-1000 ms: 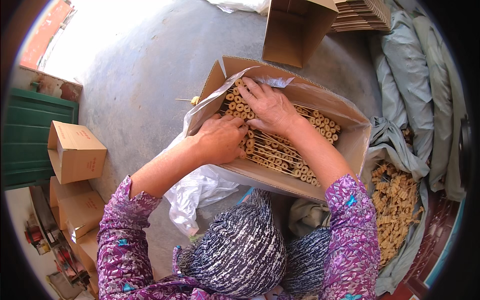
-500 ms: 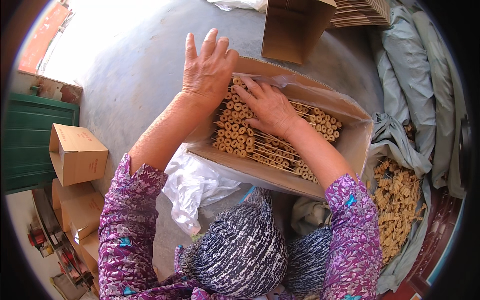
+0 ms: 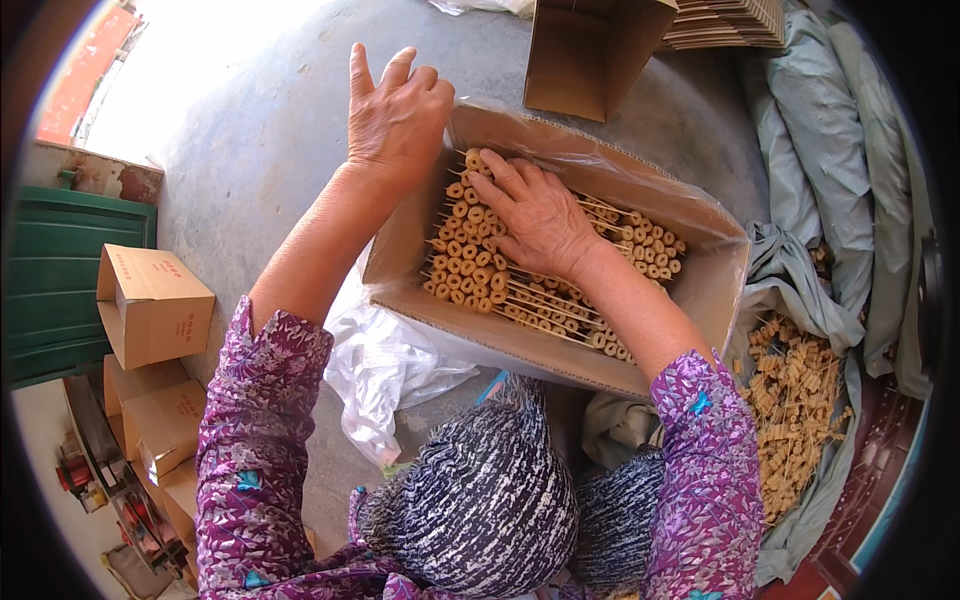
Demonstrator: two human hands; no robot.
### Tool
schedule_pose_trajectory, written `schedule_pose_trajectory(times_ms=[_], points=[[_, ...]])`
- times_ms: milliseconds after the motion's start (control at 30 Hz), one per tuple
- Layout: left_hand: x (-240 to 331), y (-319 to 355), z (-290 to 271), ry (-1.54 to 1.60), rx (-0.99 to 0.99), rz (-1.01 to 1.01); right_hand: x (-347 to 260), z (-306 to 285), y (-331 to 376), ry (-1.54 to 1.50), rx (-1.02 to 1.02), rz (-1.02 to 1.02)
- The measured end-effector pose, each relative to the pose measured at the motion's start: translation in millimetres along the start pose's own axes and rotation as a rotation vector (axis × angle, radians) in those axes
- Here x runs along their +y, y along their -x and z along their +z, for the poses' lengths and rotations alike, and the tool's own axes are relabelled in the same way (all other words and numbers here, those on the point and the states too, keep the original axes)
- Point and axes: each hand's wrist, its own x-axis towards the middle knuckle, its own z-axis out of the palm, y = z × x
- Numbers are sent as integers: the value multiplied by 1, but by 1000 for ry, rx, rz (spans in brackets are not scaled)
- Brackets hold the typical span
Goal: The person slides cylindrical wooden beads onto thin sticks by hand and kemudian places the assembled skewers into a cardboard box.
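Observation:
An open cardboard box (image 3: 690, 310) with a clear plastic liner (image 3: 590, 150) sits tilted in front of me. It is packed with rows of tan ring-shaped pieces threaded on thin sticks (image 3: 468, 268). My right hand (image 3: 545, 222) lies palm down on these skewers, its fingers spread and touching their ends. At the box's far left corner is my left hand (image 3: 400, 125), with its outer fingers stretched out. Its inner fingers bend over the left wall's edge and appear to grip it; the thumb is hidden.
Crumpled white plastic (image 3: 385, 370) lies left of the box. Beyond it stands another open carton (image 3: 590, 60), near flattened cardboard (image 3: 725, 22). At right, grey-green cloth (image 3: 815, 130) surrounds a heap of loose skewers (image 3: 795, 420). More cartons (image 3: 160, 310) are stacked by a green door (image 3: 80, 280).
My left hand has moved up and left, and the box's left wall has swung outward, showing more of its inside. The right hand stays almost in place on the skewers.

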Motion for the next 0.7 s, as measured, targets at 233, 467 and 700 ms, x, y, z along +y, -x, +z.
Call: schedule_pose_trajectory(times_ms=[233, 467, 700], points=[[0, 8, 15, 169, 121, -88, 7, 8, -1, -26, -97, 84], [2, 9, 13, 277, 34, -130, 2, 16, -5, 95, -131, 73], [5, 7, 19, 304, 101, -107, 4, 29, -6, -19, -116, 183]])
